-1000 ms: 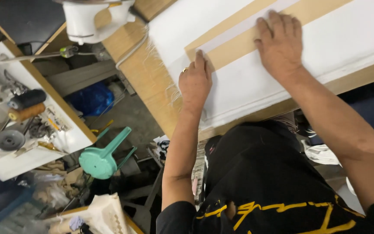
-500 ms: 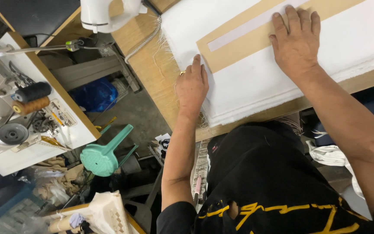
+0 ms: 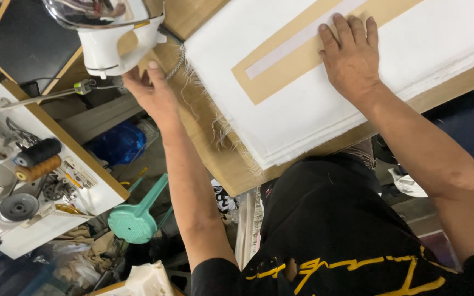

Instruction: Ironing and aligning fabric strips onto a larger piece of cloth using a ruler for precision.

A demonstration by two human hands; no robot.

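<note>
Flat right hand (image 3: 352,57) on cardboard strip (image 3: 303,52) — left hand (image 3: 152,93) by iron (image 3: 113,41)

White cloth (image 3: 314,104) carries a tan card strip (image 3: 297,60) with a pale band. The iron (image 3: 116,46) is white; the stool (image 3: 138,216) is teal.

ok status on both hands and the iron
Left hand open, reaching at white iron. Right hand flat on tan template. Nothing between.

Wooden worktable (image 3: 220,159); white side bench (image 3: 91,189) left; teal stool (image 3: 135,219) on cluttered floor.
</note>
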